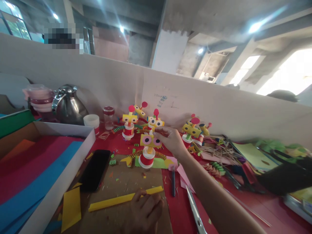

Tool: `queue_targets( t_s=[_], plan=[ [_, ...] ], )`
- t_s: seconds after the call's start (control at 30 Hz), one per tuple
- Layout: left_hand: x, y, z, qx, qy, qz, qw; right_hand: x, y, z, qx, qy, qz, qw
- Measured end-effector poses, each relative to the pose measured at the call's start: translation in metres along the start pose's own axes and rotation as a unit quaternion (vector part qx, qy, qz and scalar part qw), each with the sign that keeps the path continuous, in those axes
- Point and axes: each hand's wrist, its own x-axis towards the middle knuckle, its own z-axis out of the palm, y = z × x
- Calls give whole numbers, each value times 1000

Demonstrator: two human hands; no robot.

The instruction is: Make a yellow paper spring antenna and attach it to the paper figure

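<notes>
A paper figure [147, 157] with a yellow tube head, pink-rimmed eyes, a red and white body and springy folded arms stands at the far edge of the brown cardboard. My right hand [170, 139] reaches to the top of its head with thumb and fingers pinched; what lies between the fingertips is hidden. Nearer to me, my left hand [147, 208] is curled, its fingers over a long yellow paper strip [109, 203] on the cardboard [117, 182]. Behind stand several similar figures with red round antennas, such as one at the left [128, 128] and one at the right [192, 131].
Left are a box [90, 136] of coloured paper, a black phone [95, 170], a steel jug [69, 105] and a white cup [92, 122]. Scissors [195, 211] and a pen [173, 182] lie right of the cardboard, near sticks [219, 148] and a black bag [287, 175]. A white partition [219, 107] stands behind.
</notes>
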Motion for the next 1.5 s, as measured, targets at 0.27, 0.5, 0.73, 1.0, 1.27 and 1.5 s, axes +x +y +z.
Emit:
queue_targets(
  t_s=[0.27,0.5,0.73,1.0,1.27,1.5],
  plan=[
    [-2,0,1,8,-13,2,1000,-4,-6,2,11,5,14,1000],
    [0,0,2,-7,8,-7,1000,-3,-1,1,17,11,1,1000],
    [1,0,1,-18,-3,-13,1000,-3,0,1,15,12,-1,1000],
    [6,1,-2,0,0,-5,1000,-5,-5,2,10,5,9,1000],
    [10,2,-2,7,16,-13,1000,-4,-6,2,2,-2,8,1000],
    [3,1,1,15,11,-9,1000,-4,-6,2,5,0,11,1000]
  ],
)
